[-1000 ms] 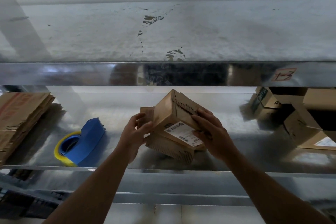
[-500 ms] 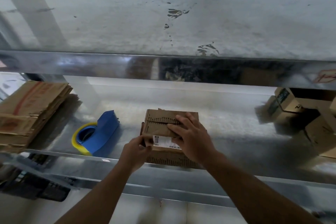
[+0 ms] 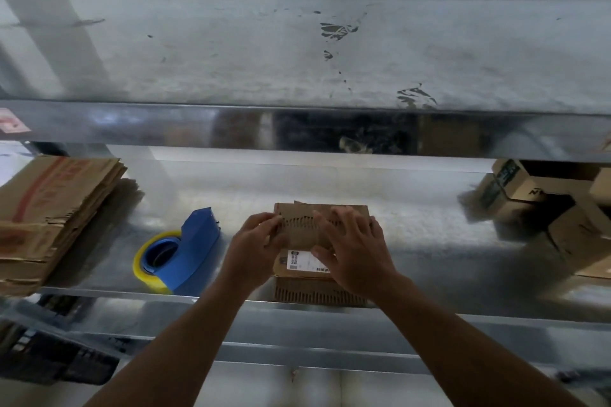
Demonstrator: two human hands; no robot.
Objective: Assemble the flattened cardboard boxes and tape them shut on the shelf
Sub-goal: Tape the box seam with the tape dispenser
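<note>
Left grip pinches the left top edge of a small brown corrugated cardboard box. Right grip, fingers spread flat, presses its serrated flap down on the shiny steel shelf. Flaps likely need holding flush before taping. Blue plastic tape dispenser with yellow roll lies just left of the grips, and a stack of flattened brown cartons sits beyond it.

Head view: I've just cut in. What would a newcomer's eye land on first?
Both hands on the small cardboard box at the front centre of the shelf: the left hand grips its left edge, the right hand lies spread flat on top. Next, the blue tape dispenser just left of it, then the flattened cardboard stack at far left.
</note>
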